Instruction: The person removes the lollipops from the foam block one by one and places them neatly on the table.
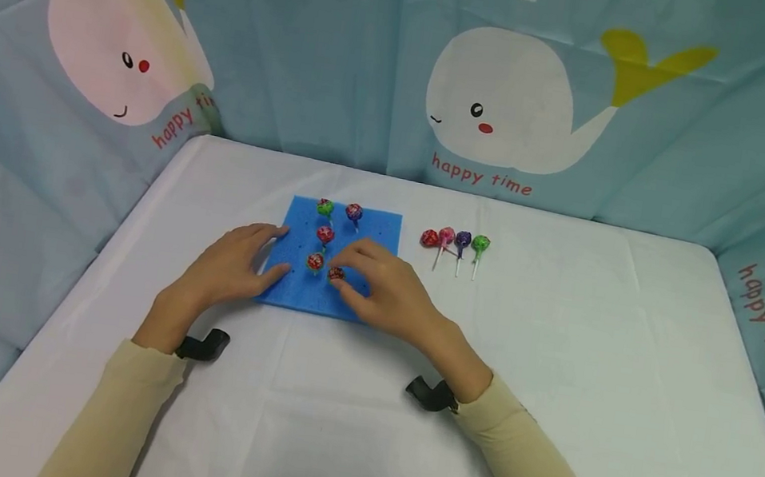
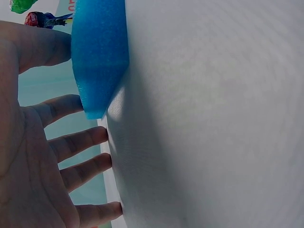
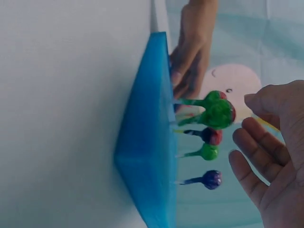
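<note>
A blue foam board (image 1: 302,294) lies on the table with several wrapped lollipops standing upright in it by their sticks. My left hand (image 1: 227,262) rests at the board's left side, fingers spread; in the left wrist view its thumb and index fingertip touch the foam (image 2: 97,52). Over the board's front part is my right hand (image 1: 386,287), beside the front right lollipop (image 1: 337,274). The right wrist view shows gaps between the right hand's bent fingers (image 3: 259,152) and the nearest green lollipop (image 3: 218,114). Behind it stand a purple lollipop (image 3: 211,179) and others.
Right of the board, a red lollipop (image 1: 429,238), a pink one (image 1: 446,236), a purple one (image 1: 463,239) and a green one (image 1: 480,242) lie in a row. A white cloth covers the table (image 1: 591,363). Whale-print curtains (image 1: 333,63) hang behind and beside it.
</note>
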The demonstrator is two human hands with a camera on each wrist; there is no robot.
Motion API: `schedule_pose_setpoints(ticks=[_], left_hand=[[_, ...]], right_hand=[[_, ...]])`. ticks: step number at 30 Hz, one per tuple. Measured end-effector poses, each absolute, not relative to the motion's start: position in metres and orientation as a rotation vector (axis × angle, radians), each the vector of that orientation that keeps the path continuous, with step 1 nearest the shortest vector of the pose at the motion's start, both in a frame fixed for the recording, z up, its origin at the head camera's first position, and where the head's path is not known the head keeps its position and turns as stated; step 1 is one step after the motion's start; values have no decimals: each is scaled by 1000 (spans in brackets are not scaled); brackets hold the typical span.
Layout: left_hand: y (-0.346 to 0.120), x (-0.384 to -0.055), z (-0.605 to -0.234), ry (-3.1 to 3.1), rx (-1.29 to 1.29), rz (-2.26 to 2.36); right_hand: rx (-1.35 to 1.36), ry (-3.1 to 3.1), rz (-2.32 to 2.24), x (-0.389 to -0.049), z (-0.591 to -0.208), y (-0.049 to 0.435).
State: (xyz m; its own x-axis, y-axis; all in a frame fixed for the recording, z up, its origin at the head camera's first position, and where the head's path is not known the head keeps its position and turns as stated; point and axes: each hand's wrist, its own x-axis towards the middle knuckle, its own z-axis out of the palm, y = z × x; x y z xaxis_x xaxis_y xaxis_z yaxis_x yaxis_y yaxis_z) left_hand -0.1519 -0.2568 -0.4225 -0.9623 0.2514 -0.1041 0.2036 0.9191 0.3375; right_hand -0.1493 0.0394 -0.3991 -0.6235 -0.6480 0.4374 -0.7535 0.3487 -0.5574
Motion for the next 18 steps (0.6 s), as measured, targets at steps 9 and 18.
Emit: schedule_pose_setpoints(ticks=[9, 18], left_hand=[[-256, -152, -422, 2949, 345, 473], [-254, -153, -423, 2935, 377, 477]], right_hand=[[1286, -2480, 1134, -149, -410, 35], [1255, -2479, 1162, -150, -416, 39]])
